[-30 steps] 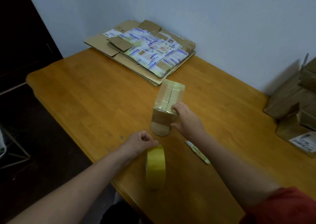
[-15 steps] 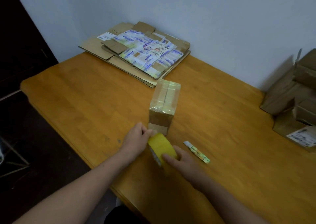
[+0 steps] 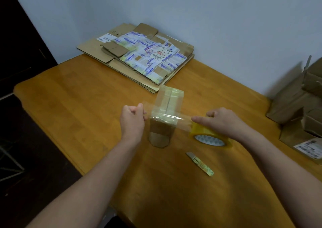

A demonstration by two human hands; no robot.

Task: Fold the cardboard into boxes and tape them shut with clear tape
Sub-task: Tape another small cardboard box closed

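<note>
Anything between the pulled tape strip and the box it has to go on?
Nothing visible. The strip runs from the left hand to the roll in the right hand, across the box; the cutter lies apart.

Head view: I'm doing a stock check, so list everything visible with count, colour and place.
Wooden table: one, orange-brown, fills the middle.
Small cardboard box: one, brown, upright at table centre.
Clear tape strip: one, transparent, stretched between the hands over the box.
Roll of clear tape: one, yellowish, right of box.
Flattened cardboard stack with printed labels: one, brown, far edge by wall.
Patterned utility knife: one, pale green, on table beside right forearm.
Cardboard boxes: several, brown, piled at right edge.
Left hand: fingers pinch the strip's end.
Right hand: grips the roll.
</note>
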